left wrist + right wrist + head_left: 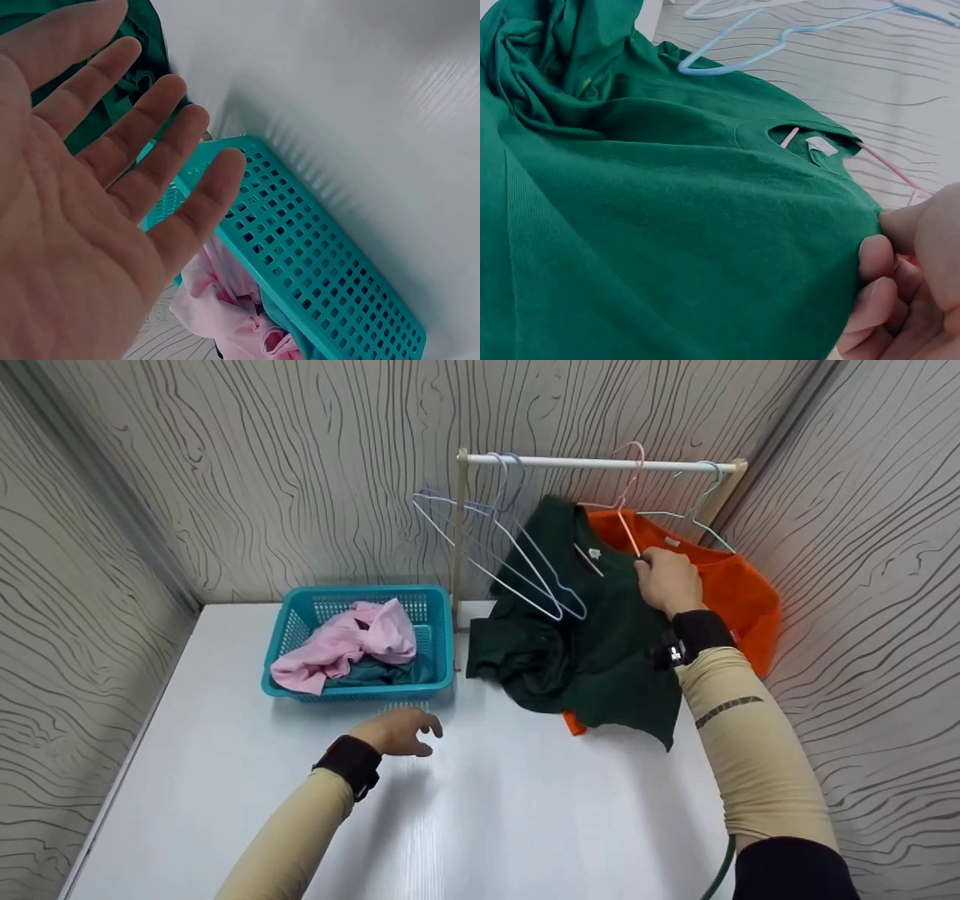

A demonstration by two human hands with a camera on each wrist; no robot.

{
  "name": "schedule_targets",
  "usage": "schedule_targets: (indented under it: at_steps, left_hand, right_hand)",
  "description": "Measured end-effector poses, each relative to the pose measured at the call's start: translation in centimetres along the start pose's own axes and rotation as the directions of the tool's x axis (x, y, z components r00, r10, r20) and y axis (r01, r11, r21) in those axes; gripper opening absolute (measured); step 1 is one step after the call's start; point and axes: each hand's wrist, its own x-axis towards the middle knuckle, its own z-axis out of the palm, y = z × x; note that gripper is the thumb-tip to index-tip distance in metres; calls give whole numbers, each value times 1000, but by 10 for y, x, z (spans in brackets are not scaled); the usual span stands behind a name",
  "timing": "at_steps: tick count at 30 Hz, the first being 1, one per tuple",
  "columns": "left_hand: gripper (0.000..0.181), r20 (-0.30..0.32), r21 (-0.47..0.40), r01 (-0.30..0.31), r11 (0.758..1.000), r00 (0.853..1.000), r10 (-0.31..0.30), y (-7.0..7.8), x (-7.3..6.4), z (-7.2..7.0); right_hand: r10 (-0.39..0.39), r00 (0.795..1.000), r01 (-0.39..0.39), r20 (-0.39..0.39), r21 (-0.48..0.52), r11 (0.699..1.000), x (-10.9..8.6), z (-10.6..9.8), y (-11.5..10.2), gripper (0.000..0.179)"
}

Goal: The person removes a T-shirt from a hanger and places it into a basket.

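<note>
- R hand (pixel 671 581): closed in a pinch, thumb + curled fingers on edge of green top (pixel 615 660), at shoulder nr neckline; arm of pink hanger (pixel 630 534) runs down to same spot.
- L hand (pixel 397 731): free, fingers spread & loosely bent, palm twd its own wrist cam; above table (pixel 225 772), just in front of basket (pixel 390 690).
- Green top: at rack, R of basket, partly on pink hanger; hanger enters neck opening, short bit of it seen inside collar by white label (pixel 821 145). L part bunched in folds, hem drapes low over table.
- Pink hanger: hooked on white bar (pixel 570 462) of rack, approx mid to R.
- Orange garment (pixel 742 600): behind green top, on mint hanger (pixel 714 535) nr R end of bar; small orange bit also shows below green hem.
- White hanger + blue hanger (pixel 705 71): both bare, hooked nr L end of bar, lower corners in front of green top.
- Basket: teal, perforated sides, on table agst patterned wall (pixel 300 472); holds pink garment (pixel 375 641) w/ darker green cloth (pixel 375 671) partly under it.
- Both forearms: beige sleeves, blk wristbands.
</note>
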Motion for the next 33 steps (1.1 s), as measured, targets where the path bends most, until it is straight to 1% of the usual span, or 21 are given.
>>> schedule_targets:
  at_steps: [3, 7, 10, 13, 17, 20, 28, 30, 33]
  left_hand:
    - [26, 0, -2, 6, 1000, 1000, -6, 0, 1, 1]
    - [26, 11, 7, 10, 1000, 1000, -10, 6, 0, 1]
    - [26, 17, 5, 6, 1000, 1000, -6, 11, 1, 1]
    - [26, 16, 12, -15, 1000, 1000, 15, 13, 1, 3]
    - [26, 10, 35, -55, 998, 998, 54, 14, 0, 5]
    - [25, 11, 36, -61, 997, 998, 61, 15, -1, 5]
    - [24, 24, 13, -39, 999, 999, 38, 17, -3, 4]
    - [24, 23, 17, -38, 999, 999, 37, 17, -4, 5]
    - [24, 18, 26, -43, 999, 999, 42, 17, -4, 5]
  right_hand:
    - [-34, 999, 34, -27, 6, 999, -5, -8, -3, 34]
    - [-61, 997, 62, -42, 18, 998, -15, -16, -1, 36]
    - [-79, 996, 80, -45, 22, 997, -23, -17, 6, 35]
    - [-95, 995, 96, -40, 23, 995, -31, -12, 15, 32]
    - [-73, 997, 73, 14, 24, 997, -43, -3, 30, 32]
    - [-43, 997, 41, 63, 22, 999, -52, 3, 43, 32]
    - [6, 992, -13, 129, 51, 999, -72, 20, 79, 25]
    - [9, 988, -17, 155, 51, 999, -75, 26, 88, 23]
    - [-3, 981, -3, 193, 28, 1000, -80, 35, 98, 20]
